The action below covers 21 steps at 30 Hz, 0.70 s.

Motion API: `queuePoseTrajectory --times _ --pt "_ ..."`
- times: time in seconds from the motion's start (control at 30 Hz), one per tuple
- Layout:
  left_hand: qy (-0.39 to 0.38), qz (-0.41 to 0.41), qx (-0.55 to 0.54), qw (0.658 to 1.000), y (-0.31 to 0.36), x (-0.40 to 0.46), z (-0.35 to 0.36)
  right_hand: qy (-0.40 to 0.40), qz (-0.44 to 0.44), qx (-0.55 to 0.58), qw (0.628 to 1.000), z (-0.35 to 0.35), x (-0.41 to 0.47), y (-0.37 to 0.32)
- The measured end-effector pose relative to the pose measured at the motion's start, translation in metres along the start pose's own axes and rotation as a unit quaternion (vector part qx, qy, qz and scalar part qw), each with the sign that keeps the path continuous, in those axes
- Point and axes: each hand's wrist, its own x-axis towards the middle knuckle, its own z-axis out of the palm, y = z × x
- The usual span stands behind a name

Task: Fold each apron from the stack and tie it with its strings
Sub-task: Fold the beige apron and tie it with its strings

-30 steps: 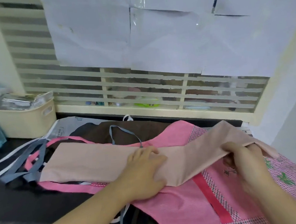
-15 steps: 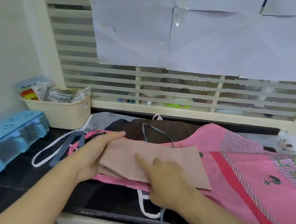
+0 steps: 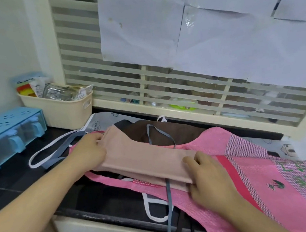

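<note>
A beige apron [image 3: 143,158], folded into a thick strip, lies across the stack on the black counter [image 3: 19,179]. My left hand [image 3: 88,153] grips its left end, fingers curled over the edge. My right hand [image 3: 209,178] holds the right end, fingers on top and thumb at the near edge. A grey-blue string [image 3: 168,191] hangs from the strip over the counter's front. Under it lie a pink checked apron [image 3: 268,179] and a brown apron [image 3: 180,132]. More grey and white strings [image 3: 54,156] trail to the left.
A cream basket [image 3: 68,113] of packets and a blue plastic box [image 3: 8,131] stand at the back left. A slatted window [image 3: 183,93] covered with paper sheets runs behind the counter. A white string loop [image 3: 154,210] hangs over the counter's front edge.
The long beige strip was folded over from right to left into half its length. My right hand slid from its middle to its right end. My left hand took the left end.
</note>
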Motion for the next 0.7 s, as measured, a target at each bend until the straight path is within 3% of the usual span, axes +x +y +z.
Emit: queuePoseTrajectory --times 0.23,0.43,0.57,0.67,0.7 --pt "0.036 0.022 0.057 0.997 -0.013 0.005 0.007 -0.030 0.139 0.037 0.989 -0.013 -0.009 0.004" --pt "0.018 0.024 0.149 0.988 -0.021 0.005 0.016 -0.037 0.110 -0.019 0.993 -0.015 -0.015 0.011" --pt "0.009 -0.006 0.219 0.976 -0.019 0.001 0.015 -0.082 0.103 0.016 0.991 -0.008 -0.014 0.017" --pt "0.098 0.071 0.331 0.936 -0.010 -0.008 0.028 -0.128 0.091 0.110 0.981 -0.014 -0.011 0.015" --pt "0.105 0.119 0.319 0.935 -0.003 -0.011 0.036 -0.133 0.078 0.144 0.978 -0.018 -0.008 0.011"
